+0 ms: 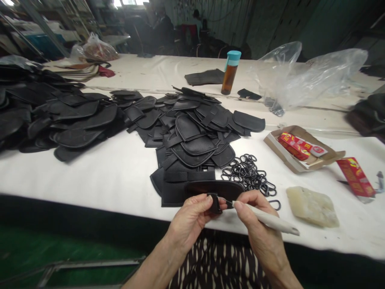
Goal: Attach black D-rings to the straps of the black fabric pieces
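My left hand [192, 214] is closed on a black leather piece [213, 187], pinching a folded strap of it between thumb and fingers. In my right hand [260, 228] is a pale-handled tool [270, 220], whose thin metal tip points left and reaches the strap. Whether the tip goes into the strap is too small to tell. Just behind my hands lies a heap of black leather pieces [195, 144]. Black metal rings [245, 172] are piled beyond my right hand, and a single ring [274, 205] lies apart beside it.
A yellowish block [313, 206] lies right of my right hand. Behind it are a cardboard box [300, 148] with red packets and another red box [356, 178]. A bottle [230, 73] stands farther back, near clear plastic bags [319, 76]. More black pieces [75, 116] cover the left.
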{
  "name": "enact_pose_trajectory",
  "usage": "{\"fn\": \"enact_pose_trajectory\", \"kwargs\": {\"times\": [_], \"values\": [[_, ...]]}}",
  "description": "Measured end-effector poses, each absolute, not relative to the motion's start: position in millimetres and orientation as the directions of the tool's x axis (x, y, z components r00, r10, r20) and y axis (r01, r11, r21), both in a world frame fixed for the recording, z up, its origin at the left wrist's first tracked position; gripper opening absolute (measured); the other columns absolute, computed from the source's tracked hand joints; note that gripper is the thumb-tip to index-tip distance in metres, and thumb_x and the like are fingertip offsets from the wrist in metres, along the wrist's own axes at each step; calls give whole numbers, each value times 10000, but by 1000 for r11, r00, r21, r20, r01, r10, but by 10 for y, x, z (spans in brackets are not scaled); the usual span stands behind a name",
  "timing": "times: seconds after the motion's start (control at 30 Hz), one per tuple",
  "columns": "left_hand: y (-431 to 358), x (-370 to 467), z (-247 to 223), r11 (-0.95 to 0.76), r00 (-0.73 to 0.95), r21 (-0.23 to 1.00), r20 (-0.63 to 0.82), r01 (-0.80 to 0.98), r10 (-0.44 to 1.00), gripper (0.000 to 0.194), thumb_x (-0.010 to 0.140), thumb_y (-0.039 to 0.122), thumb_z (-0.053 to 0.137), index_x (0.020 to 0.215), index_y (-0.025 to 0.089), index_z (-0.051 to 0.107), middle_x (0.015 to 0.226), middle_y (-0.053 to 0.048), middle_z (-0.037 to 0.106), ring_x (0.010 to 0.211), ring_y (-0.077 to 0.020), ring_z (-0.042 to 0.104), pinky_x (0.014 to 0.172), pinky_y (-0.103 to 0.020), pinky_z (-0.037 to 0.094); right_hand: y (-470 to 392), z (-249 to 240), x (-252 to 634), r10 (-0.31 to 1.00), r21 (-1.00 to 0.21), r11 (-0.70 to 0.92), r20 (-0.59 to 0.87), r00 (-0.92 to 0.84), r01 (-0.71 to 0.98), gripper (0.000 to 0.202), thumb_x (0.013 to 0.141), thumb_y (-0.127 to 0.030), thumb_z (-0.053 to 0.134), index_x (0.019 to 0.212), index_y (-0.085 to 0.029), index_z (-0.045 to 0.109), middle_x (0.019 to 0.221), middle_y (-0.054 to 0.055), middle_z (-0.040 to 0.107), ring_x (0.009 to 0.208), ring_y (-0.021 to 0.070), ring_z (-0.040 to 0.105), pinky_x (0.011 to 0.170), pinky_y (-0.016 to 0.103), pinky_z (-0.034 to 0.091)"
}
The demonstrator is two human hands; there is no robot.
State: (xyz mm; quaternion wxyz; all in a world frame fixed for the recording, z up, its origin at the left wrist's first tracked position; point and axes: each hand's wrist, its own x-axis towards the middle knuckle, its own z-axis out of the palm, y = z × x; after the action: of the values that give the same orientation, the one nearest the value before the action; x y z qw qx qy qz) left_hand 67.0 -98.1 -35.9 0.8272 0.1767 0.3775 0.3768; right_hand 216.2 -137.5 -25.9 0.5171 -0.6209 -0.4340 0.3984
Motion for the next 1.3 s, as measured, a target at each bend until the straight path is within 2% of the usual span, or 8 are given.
{"fn": "enact_pose_trajectory", "kwargs": {"times": [0.23, 0.33, 0.47, 0.67, 0.83, 1.0, 1.3], "values": [[-997, 697, -340, 635, 409, 572, -486, -519, 772, 177, 738, 218, 680, 792, 57, 731, 796, -115, 720, 765, -173, 649, 782, -271, 488, -1387, -316, 2211, 984, -991, -45, -22, 176, 128, 172, 812, -354, 623, 756, -226, 522, 690, -38, 527, 588, 108, 451, 507, 208, 370], [-1014, 730, -322, 611, 358, 568, -500, -551, 788, 165, 748, 218, 668, 756, 63, 724, 751, -100, 711, 706, -152, 641, 727, -253, 495, -1382, -313, 2256, 997, -984, 66, 70, 18, 167, 103, 836, -272, 602, 795, -237, 515, 716, -44, 497, 563, 95, 430, 494, 207, 357], [-1029, 776, -305, 576, 265, 573, -537, -583, 801, 148, 725, 219, 682, 703, 74, 702, 723, -95, 702, 645, -155, 630, 693, -283, 502, -1390, -255, 2309, 969, -944, 236, 211, -128, 231, 100, 853, -164, 564, 810, -239, 516, 745, -31, 482, 632, 106, 470, 555, 215, 383], [-1050, 790, -304, 563, 233, 579, -546, -589, 805, 154, 716, 226, 688, 684, 76, 678, 686, -87, 685, 633, -157, 622, 709, -299, 494, -1441, -153, 2405, 933, -893, 359, 348, -88, 271, 158, 818, -86, 569, 819, -234, 515, 729, -23, 502, 629, 112, 487, 547, 217, 388], [-1070, 797, -317, 543, 213, 596, -534, -592, 819, 178, 735, 251, 673, 679, 81, 670, 682, -74, 673, 628, -149, 614, 713, -300, 485, -1521, -117, 2396, 947, -920, 312, 323, 4, 238, 128, 797, -122, 603, 796, -236, 544, 713, -3, 530, 631, 139, 502, 527, 238, 387], [-1082, 803, -314, 525, 186, 616, -528, -587, 828, 187, 728, 266, 676, 666, 90, 664, 675, -72, 670, 622, -152, 612, 702, -302, 482, -1580, -80, 2323, 962, -966, 190, 220, 164, 178, 99, 769, -201, 650, 728, -234, 565, 692, 6, 539, 582, 140, 483, 467, 245, 346], [-1072, 796, -307, 531, 194, 579, -542, -619, 817, 157, 711, 230, 681, 646, 88, 658, 636, -62, 658, 593, -139, 594, 667, -288, 489, -1620, -39, 2463, 956, -950, 245, 269, 113, 193, 144, 736, -142, 665, 774, -253, 581, 680, -12, 526, 564, 124, 486, 475, 213, 394]]}}
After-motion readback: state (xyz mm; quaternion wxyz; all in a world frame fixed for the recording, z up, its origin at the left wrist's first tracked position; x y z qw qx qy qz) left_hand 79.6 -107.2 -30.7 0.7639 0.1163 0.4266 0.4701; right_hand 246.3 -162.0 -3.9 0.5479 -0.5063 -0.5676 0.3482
